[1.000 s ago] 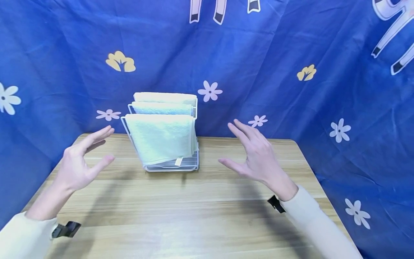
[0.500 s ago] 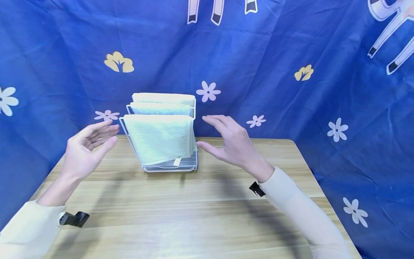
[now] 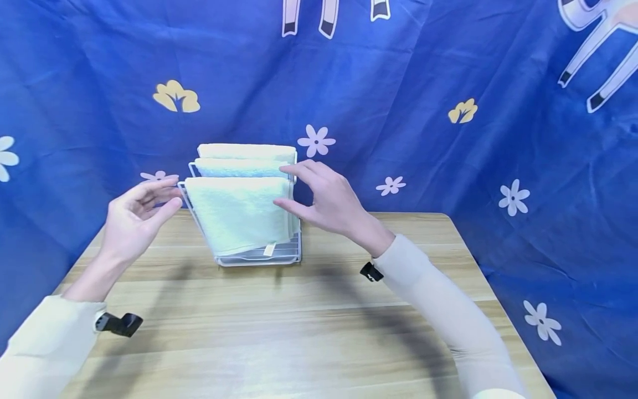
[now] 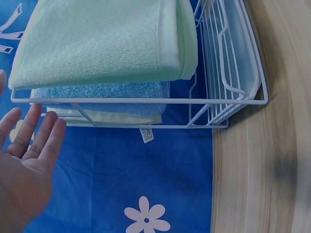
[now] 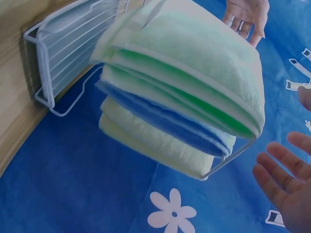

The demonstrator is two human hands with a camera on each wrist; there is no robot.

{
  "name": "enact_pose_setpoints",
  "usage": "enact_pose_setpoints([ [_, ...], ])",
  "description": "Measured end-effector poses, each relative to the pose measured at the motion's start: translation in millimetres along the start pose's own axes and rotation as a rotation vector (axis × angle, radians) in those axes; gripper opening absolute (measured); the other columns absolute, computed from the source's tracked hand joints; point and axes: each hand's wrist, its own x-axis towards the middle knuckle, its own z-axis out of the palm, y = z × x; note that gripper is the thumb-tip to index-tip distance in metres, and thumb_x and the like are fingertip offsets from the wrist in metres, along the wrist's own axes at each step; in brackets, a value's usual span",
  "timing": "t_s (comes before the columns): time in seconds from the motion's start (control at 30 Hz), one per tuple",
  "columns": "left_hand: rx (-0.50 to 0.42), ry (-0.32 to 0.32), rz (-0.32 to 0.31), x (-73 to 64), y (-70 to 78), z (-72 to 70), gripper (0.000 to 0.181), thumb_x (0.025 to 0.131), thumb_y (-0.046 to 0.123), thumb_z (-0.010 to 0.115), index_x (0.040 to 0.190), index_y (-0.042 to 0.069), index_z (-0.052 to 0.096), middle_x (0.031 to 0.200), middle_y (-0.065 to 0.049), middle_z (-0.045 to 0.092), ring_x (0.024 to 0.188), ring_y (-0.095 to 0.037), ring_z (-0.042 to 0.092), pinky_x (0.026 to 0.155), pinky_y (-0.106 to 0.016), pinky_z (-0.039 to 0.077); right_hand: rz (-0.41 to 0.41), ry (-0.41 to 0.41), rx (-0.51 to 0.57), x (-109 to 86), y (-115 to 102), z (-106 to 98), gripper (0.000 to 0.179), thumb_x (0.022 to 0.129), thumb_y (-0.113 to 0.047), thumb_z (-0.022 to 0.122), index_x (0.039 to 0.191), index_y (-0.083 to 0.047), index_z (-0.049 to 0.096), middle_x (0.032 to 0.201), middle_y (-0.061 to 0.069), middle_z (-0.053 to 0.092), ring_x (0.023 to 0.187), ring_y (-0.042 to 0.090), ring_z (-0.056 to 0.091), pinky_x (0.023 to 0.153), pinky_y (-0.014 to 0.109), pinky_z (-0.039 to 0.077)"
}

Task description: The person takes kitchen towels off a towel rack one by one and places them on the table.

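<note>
A light green towel (image 3: 231,213) hangs folded over the front bar of a white wire rack (image 3: 259,260). Behind it hang a blue towel (image 3: 234,167) and a pale yellowish towel (image 4: 109,117). My left hand (image 3: 130,224) hovers beside the rack's left edge, fingers loosely bent and holding nothing. At the right, my right hand (image 3: 331,202) reaches in front of the green towel's upper right corner with thumb and fingers spread. In the right wrist view, a gap shows between that hand (image 5: 286,184) and the towels.
The rack has a tray base (image 4: 245,53) and stands near the back of a wooden table (image 3: 279,332). Blue cloth (image 3: 399,111) printed with flowers hangs behind and at both sides. A small white tag (image 3: 269,249) dangles below the green towel.
My right hand has moved left and slightly up, from clear of the rack to the green towel's corner. My left hand has shifted slightly right and up toward the rack, its fingers closer together.
</note>
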Motion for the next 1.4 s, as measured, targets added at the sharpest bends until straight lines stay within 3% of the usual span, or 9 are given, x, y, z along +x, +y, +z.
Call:
enact_pose_setpoints([
  [0.33, -0.062, 0.016, 0.009, 7.5, -7.2, 5.6, 0.037, 0.09, -0.015, 0.071, 0.126, -0.004, 0.072, 0.107, 0.011, 0.081, 0.097, 0.001, 0.074, 0.09, -0.005, 0.059, 0.014, -0.109, -0.029, 21.0, -12, 14, 0.049, 0.096, -0.043, 0.078, 0.133, -0.011, 0.07, 0.125, 0.004, 0.073, 0.109, 0.017, 0.069, 0.091, 0.028, 0.063],
  [0.57, -0.104, 0.037, 0.013, 12.3, -9.0, 8.7, 0.028, 0.091, -0.014, 0.071, 0.118, -0.005, 0.075, 0.098, 0.008, 0.081, 0.096, -0.001, 0.075, 0.089, -0.006, 0.06, 0.083, -0.212, -0.012, 30.5, -10, 24, 0.047, 0.098, -0.043, 0.075, 0.136, -0.015, 0.069, 0.126, 0.0, 0.073, 0.111, 0.013, 0.068, 0.092, 0.027, 0.062],
  [0.7, -0.158, 0.038, 0.011, 14.1, -9.0, 9.7, 0.024, 0.093, -0.014, 0.069, 0.114, -0.006, 0.075, 0.096, 0.005, 0.082, 0.093, -0.003, 0.077, 0.081, -0.011, 0.065, 0.093, -0.246, -0.033, 35.0, -11, 28, 0.046, 0.1, -0.045, 0.073, 0.136, -0.017, 0.069, 0.127, -0.001, 0.073, 0.113, 0.012, 0.069, 0.091, 0.027, 0.063],
  [0.8, -0.195, 0.034, 0.004, 15.6, -8.9, 9.7, 0.022, 0.094, -0.014, 0.068, 0.113, -0.006, 0.076, 0.096, 0.003, 0.082, 0.09, -0.004, 0.078, 0.074, -0.015, 0.067, 0.093, -0.265, -0.046, 38.4, -12, 31, 0.045, 0.1, -0.046, 0.071, 0.136, -0.019, 0.069, 0.126, -0.003, 0.074, 0.11, 0.011, 0.07, 0.087, 0.026, 0.063],
  [1.13, -0.248, 0.028, -0.024, 17.8, -9.1, 8.6, 0.017, 0.097, -0.01, 0.066, 0.11, -0.006, 0.076, 0.106, 0.0, 0.082, 0.093, -0.006, 0.079, 0.073, -0.02, 0.068, 0.093, -0.298, -0.097, 47.6, -14, 40, 0.041, 0.101, -0.049, 0.069, 0.131, -0.022, 0.072, 0.116, -0.005, 0.076, 0.086, 0.008, 0.065, 0.058, 0.022, 0.053],
  [1.4, -0.216, 0.028, -0.028, 18.9, -9.0, 9.0, 0.016, 0.097, -0.009, 0.067, 0.107, -0.002, 0.078, 0.104, 0.002, 0.082, 0.101, -0.004, 0.078, 0.073, -0.019, 0.068, 0.113, -0.37, -0.172, 55.8, -15, 43, 0.039, 0.104, -0.051, 0.063, 0.131, -0.023, 0.073, 0.114, -0.007, 0.076, 0.083, 0.008, 0.066, 0.052, 0.02, 0.048],
])
